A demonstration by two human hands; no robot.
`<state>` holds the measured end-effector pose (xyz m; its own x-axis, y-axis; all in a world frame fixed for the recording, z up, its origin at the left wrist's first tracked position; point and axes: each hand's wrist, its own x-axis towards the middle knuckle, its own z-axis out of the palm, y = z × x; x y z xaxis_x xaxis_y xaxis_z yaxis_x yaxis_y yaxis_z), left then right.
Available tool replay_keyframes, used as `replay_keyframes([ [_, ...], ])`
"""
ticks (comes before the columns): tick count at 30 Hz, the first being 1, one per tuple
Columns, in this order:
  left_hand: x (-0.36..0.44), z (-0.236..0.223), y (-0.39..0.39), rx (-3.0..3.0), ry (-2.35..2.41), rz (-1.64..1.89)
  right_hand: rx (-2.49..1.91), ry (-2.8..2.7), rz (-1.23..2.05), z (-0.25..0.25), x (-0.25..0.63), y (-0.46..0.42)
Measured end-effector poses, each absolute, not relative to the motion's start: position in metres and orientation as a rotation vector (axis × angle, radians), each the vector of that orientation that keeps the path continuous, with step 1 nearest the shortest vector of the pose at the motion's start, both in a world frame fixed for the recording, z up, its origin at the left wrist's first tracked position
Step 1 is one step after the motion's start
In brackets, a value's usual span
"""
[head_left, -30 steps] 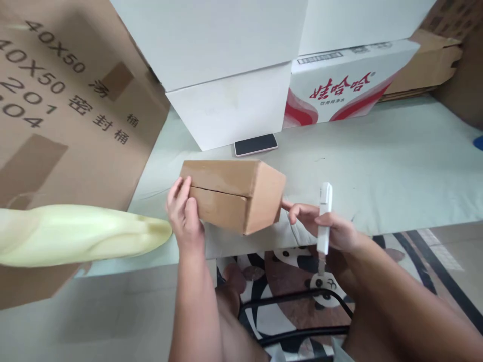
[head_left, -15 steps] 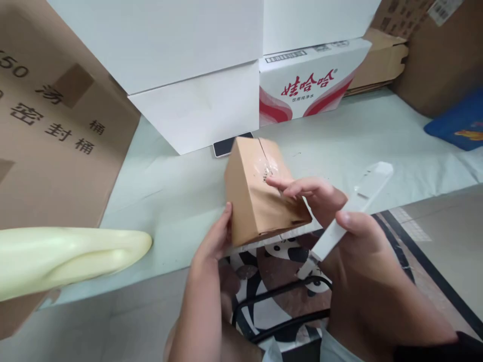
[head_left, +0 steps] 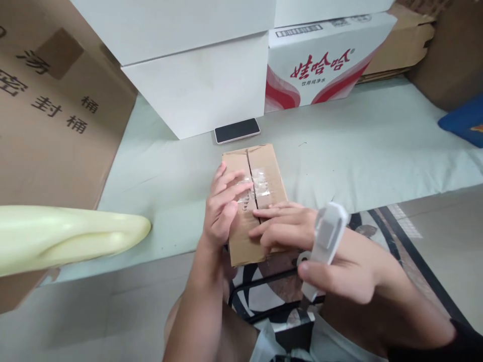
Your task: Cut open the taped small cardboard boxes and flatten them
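A small cardboard box (head_left: 247,239) sits near the table's front edge, its taped top facing up. Clear tape (head_left: 261,182) crosses the seam between its two flaps. My left hand (head_left: 224,203) rests on the box's left side and top, fingers stretched out toward the seam. In my right hand (head_left: 320,246) a white utility knife (head_left: 327,236) is held between thumb and palm, its tip end pointing down toward my lap. The fingers of that hand lie on the near right part of the box top.
Behind the box lies a phone (head_left: 237,130), before stacked white boxes (head_left: 196,90) and a red-and-white carton (head_left: 320,70). A large brown carton (head_left: 56,141) and a pale yellow smooth object (head_left: 75,236) are at left. A blue object (head_left: 462,120) is at right.
The box has turned from tilted to more level, top up. My left hand has moved from its side onto its top. My right fingers now lie flatter on it, and the phone is fully uncovered.
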<state>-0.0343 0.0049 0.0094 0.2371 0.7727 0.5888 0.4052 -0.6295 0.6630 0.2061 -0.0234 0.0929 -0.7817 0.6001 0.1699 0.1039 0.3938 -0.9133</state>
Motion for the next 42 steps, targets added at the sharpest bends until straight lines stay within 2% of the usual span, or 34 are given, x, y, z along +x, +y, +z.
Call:
replay_keyframes([
  [3, -0.028, 0.009, 0.003, 2.191, 1.146, 1.338, -0.71, -1.777, 1.378, 0.089, 0.213, -0.022],
  [6, -0.016, 0.008, -0.005, 2.248, 1.199, 1.349, -0.852, -1.35, 1.225, 0.083, 0.216, -0.016],
  [8, -0.005, 0.007, -0.012, 2.278, 1.226, 1.398, -0.921, -1.268, 1.12, 0.08, 0.214, -0.01],
  [11, 0.013, 0.004, -0.02, 2.286, 1.291, 1.468, -1.054, -1.349, 1.057, 0.079, 0.206, -0.002],
  [17, 0.026, -0.003, -0.024, 2.269, 1.305, 1.555, -1.103, -1.506, 1.17, 0.077, 0.193, 0.004],
  [26, 0.023, -0.008, -0.023, 2.261, 1.294, 1.592, -1.275, -1.742, 0.923, 0.074, 0.195, 0.004],
  [42, 0.024, -0.011, -0.023, 2.233, 1.304, 1.604, -1.312, -1.896, 0.738, 0.076, 0.192, 0.003],
])
